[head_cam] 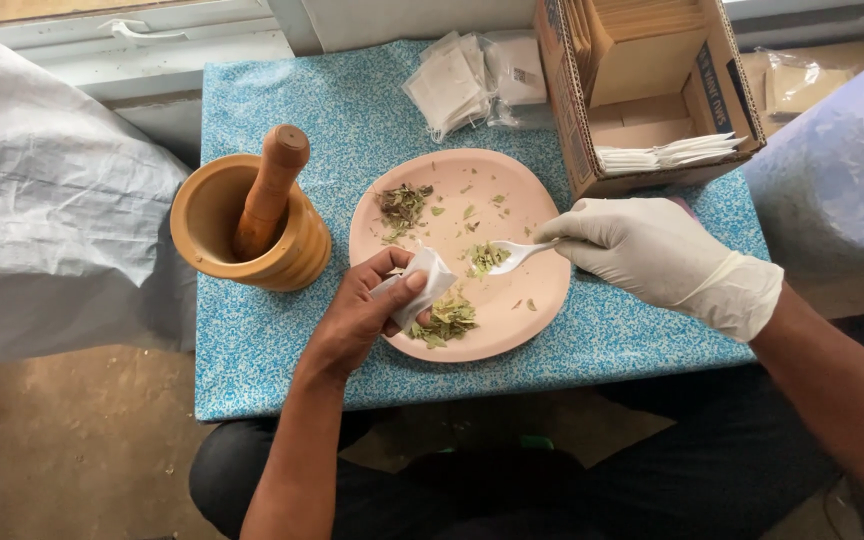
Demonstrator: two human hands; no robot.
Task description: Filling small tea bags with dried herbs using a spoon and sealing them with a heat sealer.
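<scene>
**A:** ok so how are the arms sitting here? Both come in from the bottom edge over the small table (282, 350) with the blue speckled cloth. The left forearm runs up from low centre, bare, with the left hand (357, 315) turned palm-in at the near rim of the plate. The right arm comes in from the lower right, wrist bent, and the right hand (652, 250) wears a white glove and lies knuckles-up beside the plate's right edge.

**B:** yep. Containers, biggest first: the cardboard box (577, 130), just beyond the gloved knuckles, has stacked white paper sachets (667, 155) in its near corner and brown card dividers further back. Then the pink plate (512, 300), under both sets of fingertips, carrying loose piles of dried green leaves (404, 205) — one pile far from the left fingers, one right under them. The wooden mortar (297, 255), off to the outer side of the left hand, has its wooden pestle (267, 190) leaning inside.

**A:** and the fingers?

**B:** left thumb and fingers are pinched on a small white tea bag (420, 285), held over the near leaf pile. Right fingers are pressed together around the handle of a white plastic spoon (514, 256); its bowl, just past the tea bag, carries a little heap of leaves.
</scene>
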